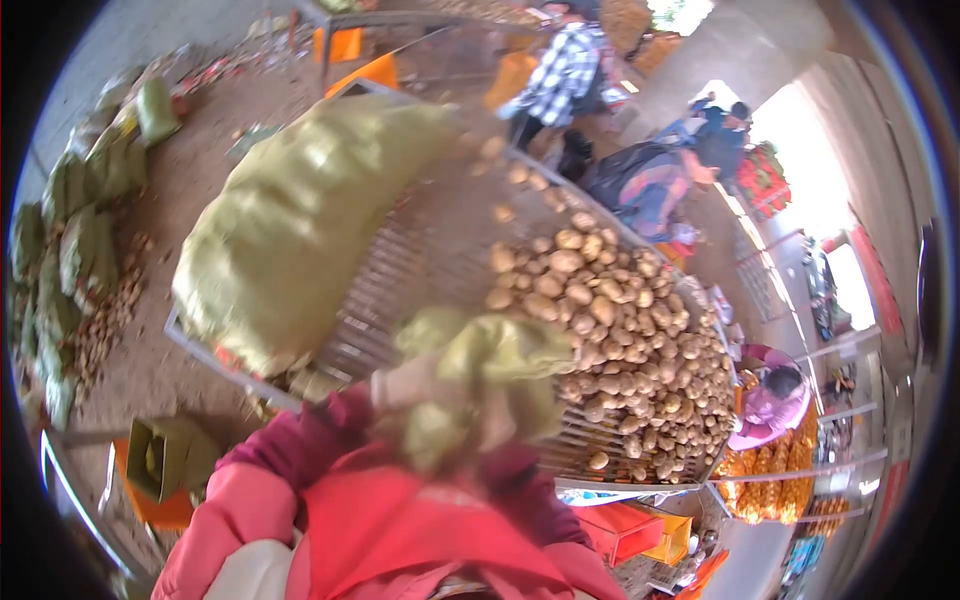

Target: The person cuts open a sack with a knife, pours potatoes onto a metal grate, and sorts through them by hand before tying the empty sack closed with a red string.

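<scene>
A crumpled green woven sack (510, 350) is bunched up in front of my chest, smeared by motion. My left hand (405, 390) grips it from the left side, and my right hand (497, 425) holds it lower down; the fingers of both are blurred and partly covered by the cloth. Just beyond, a large, full green sack (290, 230) lies on the left part of a slatted metal sorting table (375, 290). A big heap of loose potatoes (610, 310) covers the table's right part, with a few potatoes scattered toward the far edge.
Several filled sacks (90, 250) and loose potatoes line the floor at left. A green box (170, 458) stands at lower left, a red crate (620, 532) at lower right. People work beyond the table, one in a checked shirt (565, 70) and one in pink (775, 400).
</scene>
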